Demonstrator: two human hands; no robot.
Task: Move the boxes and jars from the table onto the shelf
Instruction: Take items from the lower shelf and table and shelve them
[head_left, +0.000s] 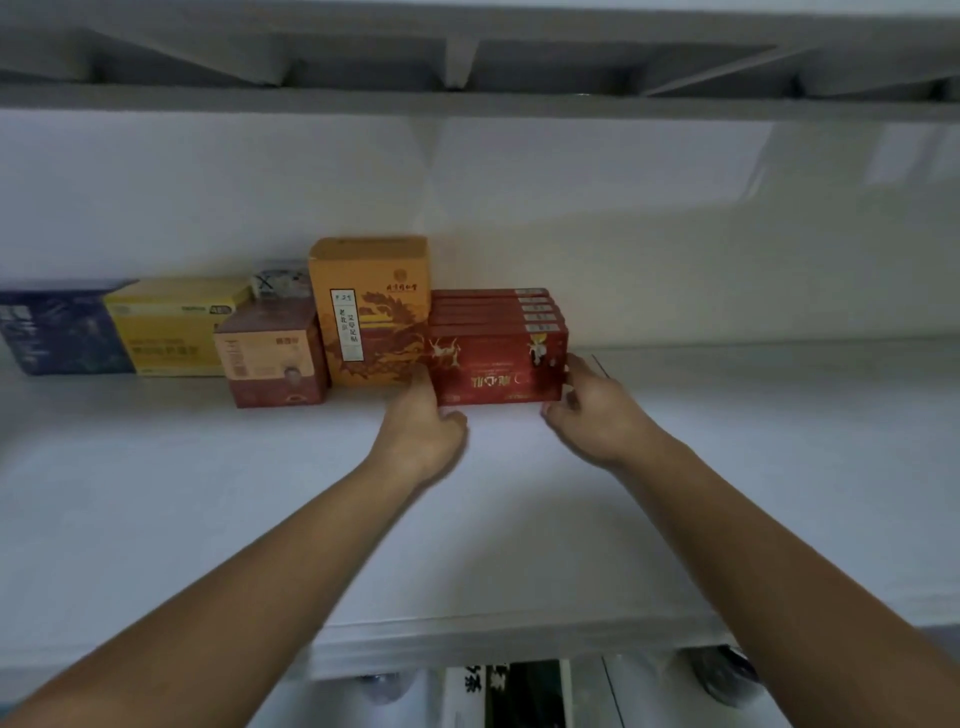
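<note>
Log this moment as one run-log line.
step: setting red boxes on shelf | left hand: grips left end | right hand: grips right end | neighbour: orange box at left | release: not yet

Everything sits at the far side of the shelf (208, 493). Left to right: end box (57, 332), wide box (166, 332), small box (272, 358) nearer than some small item (280, 280) behind it, tall box (371, 312), then a row of flat boxes (491, 306) packed front to back. My left hand (423, 426) and right hand (597, 410) grip either end of the nearest flat box (496, 374).
</note>
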